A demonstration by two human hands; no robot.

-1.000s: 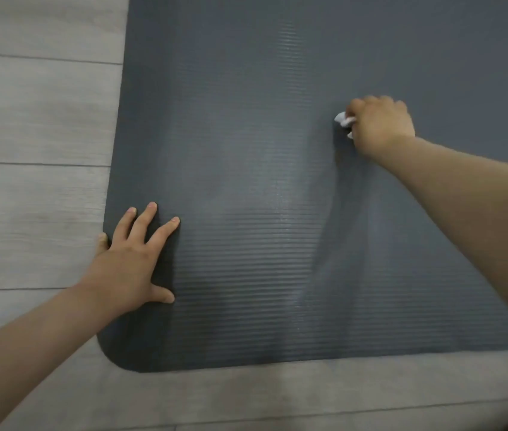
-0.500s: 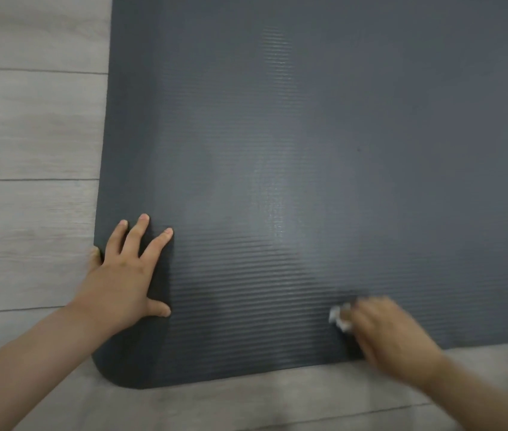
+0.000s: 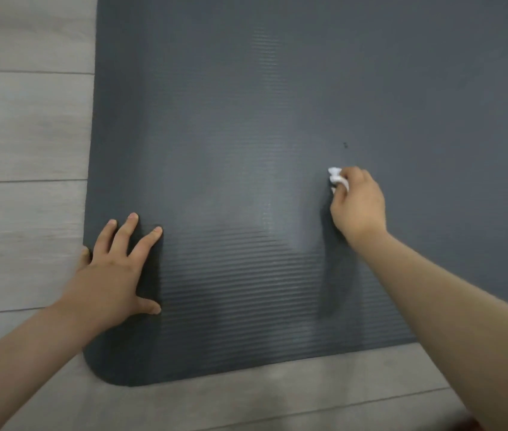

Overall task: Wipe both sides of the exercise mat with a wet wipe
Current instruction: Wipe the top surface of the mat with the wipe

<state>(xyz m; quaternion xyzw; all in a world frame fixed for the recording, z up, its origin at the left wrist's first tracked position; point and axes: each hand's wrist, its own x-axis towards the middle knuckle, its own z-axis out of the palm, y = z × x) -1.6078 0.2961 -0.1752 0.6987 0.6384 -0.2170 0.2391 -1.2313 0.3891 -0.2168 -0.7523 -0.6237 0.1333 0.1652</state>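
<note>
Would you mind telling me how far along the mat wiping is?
Done: faint sheen streaks cross the mat near its front edge. In hand: right hand presses the wet wipe down; left hand pins the corner flat. Left: the underside, not yet turned up.

- The exercise mat [image 3: 277, 119] lies flat on the floor [image 3: 22, 135] and fills the centre and right of the frame.
- The floor shows at the left and along the bottom of the frame.
- The left hand [image 3: 112, 269] rests on the mat at its left edge, lower left.
- The right hand [image 3: 357, 206] is on the mat, right of centre, with the wet wipe [image 3: 336, 178] at its upper left.
</note>
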